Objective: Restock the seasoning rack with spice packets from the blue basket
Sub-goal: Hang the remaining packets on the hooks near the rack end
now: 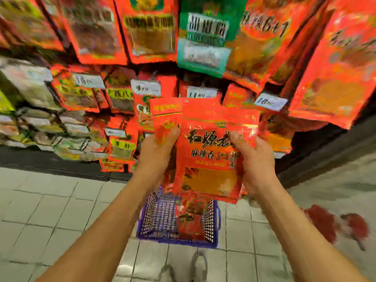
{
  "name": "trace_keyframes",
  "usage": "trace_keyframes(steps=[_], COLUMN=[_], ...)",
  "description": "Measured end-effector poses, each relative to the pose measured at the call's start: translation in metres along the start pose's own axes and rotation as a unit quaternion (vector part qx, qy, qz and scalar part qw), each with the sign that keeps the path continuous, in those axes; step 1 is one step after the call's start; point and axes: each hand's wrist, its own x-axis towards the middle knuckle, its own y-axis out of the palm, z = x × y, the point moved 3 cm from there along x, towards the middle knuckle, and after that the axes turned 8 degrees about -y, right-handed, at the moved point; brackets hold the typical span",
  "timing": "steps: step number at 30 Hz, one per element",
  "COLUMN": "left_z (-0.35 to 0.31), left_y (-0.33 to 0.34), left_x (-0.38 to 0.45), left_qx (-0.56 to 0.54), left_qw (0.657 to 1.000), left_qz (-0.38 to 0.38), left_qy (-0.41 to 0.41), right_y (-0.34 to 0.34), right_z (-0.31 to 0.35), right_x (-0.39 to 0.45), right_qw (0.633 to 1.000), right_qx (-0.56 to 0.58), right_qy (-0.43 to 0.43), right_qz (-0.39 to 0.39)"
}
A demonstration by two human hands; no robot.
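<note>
The person is standing before the seasoning rack [183, 37], which is hanging full of red packets with one green packet [203, 37] among them. The left hand [156, 151] is grasping a red packet [164, 119] by its lower half. The right hand [254, 159] is gripping the front spice packet [209, 159], thumb lying across its printed face. Below the hands, the blue basket [158, 218] is sitting on the tiled floor [50, 210], holding more red packets [189, 222].
</note>
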Motion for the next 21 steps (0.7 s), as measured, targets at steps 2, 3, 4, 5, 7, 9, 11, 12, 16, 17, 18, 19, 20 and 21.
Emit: trace_keyframes(steps=[2, 3, 4, 5, 7, 9, 11, 12, 16, 17, 18, 19, 20, 21], left_z=[-0.049, -0.07, -0.091, -0.11, -0.142, -0.167, -0.19, -0.2, -0.237, -0.246, -0.254, -0.261, -0.267, -0.273], left_y=[0.016, 0.024, 0.033, 0.044, 0.068, 0.094, 0.123, 0.136, 0.184, 0.196, 0.207, 0.217, 0.226, 0.233], left_x=[-0.013, -0.016, -0.021, -0.025, -0.034, -0.04, -0.046, -0.048, -0.051, -0.052, -0.052, -0.051, -0.051, -0.049], left_qx=[0.008, 0.009, -0.006, -0.017, -0.03, -0.032, -0.029, -0.031, -0.043, -0.037, -0.027, -0.017, -0.008, -0.002], left_qw=[0.999, 0.998, 0.997, 0.996, 0.994, 0.991, 0.987, 0.985, 0.979, 0.976, 0.974, 0.972, 0.969, 0.967], left_qz=[0.002, 0.0, 0.006, 0.023, 0.048, 0.077, 0.099, 0.104, 0.117, 0.121, 0.124, 0.124, 0.12, 0.114], left_qy=[0.038, 0.062, 0.075, 0.084, 0.098, 0.108, 0.125, 0.134, 0.163, 0.175, 0.188, 0.201, 0.215, 0.23], right_y=[-0.012, -0.019, -0.026, -0.033, -0.049, -0.066, -0.088, -0.099, -0.14, -0.15, -0.16, -0.168, -0.176, -0.182], right_z=[0.06, 0.087, 0.113, 0.137, 0.181, 0.218, 0.252, 0.266, 0.314, 0.323, 0.331, 0.339, 0.346, 0.353], right_x=[0.003, 0.005, 0.007, 0.01, 0.016, 0.025, 0.033, 0.037, 0.06, 0.069, 0.079, 0.09, 0.102, 0.113], right_qw=[0.998, 0.997, 0.994, 0.992, 0.985, 0.979, 0.974, 0.972, 0.956, 0.953, 0.951, 0.949, 0.947, 0.946], right_qx=[-0.008, -0.012, -0.018, -0.025, -0.025, -0.018, -0.004, 0.001, -0.019, -0.014, -0.007, -0.002, 0.003, 0.009], right_qy=[-0.057, -0.082, -0.105, -0.126, -0.166, -0.196, -0.214, -0.223, -0.281, -0.29, -0.296, -0.299, -0.3, -0.303], right_qz=[0.0, 0.002, 0.002, -0.003, -0.028, -0.055, -0.07, -0.071, -0.083, -0.087, -0.093, -0.103, -0.111, -0.118])
